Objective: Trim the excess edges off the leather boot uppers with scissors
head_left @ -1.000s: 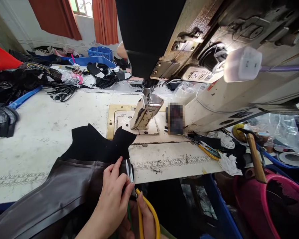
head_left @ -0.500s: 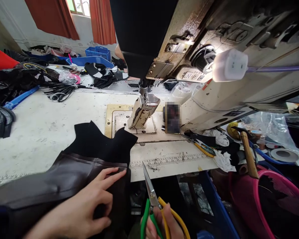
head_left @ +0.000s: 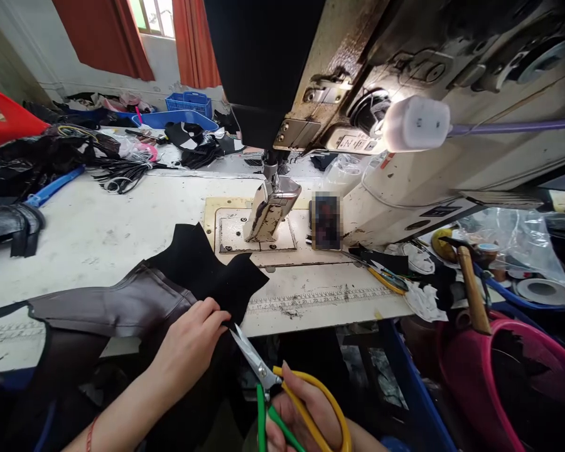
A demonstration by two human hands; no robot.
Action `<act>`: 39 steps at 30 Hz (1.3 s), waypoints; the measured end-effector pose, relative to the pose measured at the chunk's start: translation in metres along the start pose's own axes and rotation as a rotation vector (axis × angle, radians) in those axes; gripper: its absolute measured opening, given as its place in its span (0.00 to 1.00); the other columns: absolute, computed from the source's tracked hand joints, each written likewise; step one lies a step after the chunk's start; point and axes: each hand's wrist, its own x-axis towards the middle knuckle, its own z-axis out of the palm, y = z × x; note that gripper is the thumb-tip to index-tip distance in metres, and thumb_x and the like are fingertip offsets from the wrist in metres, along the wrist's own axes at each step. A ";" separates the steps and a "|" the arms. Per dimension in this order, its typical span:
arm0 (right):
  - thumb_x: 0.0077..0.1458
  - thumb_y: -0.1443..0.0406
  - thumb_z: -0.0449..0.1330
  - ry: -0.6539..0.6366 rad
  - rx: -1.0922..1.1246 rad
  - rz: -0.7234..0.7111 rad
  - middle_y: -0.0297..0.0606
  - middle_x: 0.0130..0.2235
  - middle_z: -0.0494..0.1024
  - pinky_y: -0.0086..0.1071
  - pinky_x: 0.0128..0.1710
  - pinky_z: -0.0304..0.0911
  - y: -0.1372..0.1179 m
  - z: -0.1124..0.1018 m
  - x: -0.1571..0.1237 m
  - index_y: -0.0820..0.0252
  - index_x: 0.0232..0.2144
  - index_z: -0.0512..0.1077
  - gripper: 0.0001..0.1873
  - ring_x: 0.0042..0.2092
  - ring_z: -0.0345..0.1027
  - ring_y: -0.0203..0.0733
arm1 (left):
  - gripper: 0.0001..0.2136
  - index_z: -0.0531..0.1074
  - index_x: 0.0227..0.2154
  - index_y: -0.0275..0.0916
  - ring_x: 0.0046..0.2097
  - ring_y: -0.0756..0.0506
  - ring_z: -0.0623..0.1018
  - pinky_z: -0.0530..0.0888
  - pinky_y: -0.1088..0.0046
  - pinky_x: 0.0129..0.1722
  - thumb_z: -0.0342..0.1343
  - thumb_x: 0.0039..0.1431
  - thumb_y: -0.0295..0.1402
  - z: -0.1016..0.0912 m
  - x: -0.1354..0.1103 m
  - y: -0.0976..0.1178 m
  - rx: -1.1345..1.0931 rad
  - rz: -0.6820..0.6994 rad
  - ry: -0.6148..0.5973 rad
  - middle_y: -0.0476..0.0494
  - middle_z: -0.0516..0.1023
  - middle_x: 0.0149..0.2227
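Observation:
A dark brown leather piece with black lining [head_left: 211, 263] lies over the front edge of the sewing table, part of it hanging down. My left hand [head_left: 191, 336] pinches its edge near the right end, fingers closed on the material. My right hand [head_left: 306, 408] holds scissors [head_left: 257, 361] with one green and one yellow handle. Their blades point up and left, tips at the edge of the piece close beside my left fingertips. Whether the tips touch the material I cannot tell.
Behind the piece stands a post-bed sewing machine [head_left: 273, 210] with a lit lamp [head_left: 417, 123]. At right are a wooden-handled hammer [head_left: 473, 292], yellow-handled snips [head_left: 388, 280] and a pink bin [head_left: 489, 370]. Black strips [head_left: 122, 172] and a black plastic bag [head_left: 37, 157] lie at left.
My left hand has gone from lying with fingers spread on the leather to pinching its edge. The scissors have swung left to that edge, and the piece has shifted and turned.

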 end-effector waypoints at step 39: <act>0.56 0.35 0.43 0.196 -0.373 0.300 0.31 0.13 0.60 0.22 0.08 0.47 -0.055 0.016 -0.024 0.65 0.20 0.68 0.40 0.12 0.52 0.30 | 0.03 0.68 0.31 0.41 0.53 0.34 0.64 0.68 0.47 0.49 0.52 0.61 0.29 0.017 -0.029 0.061 -0.149 -0.541 0.367 0.36 0.62 0.51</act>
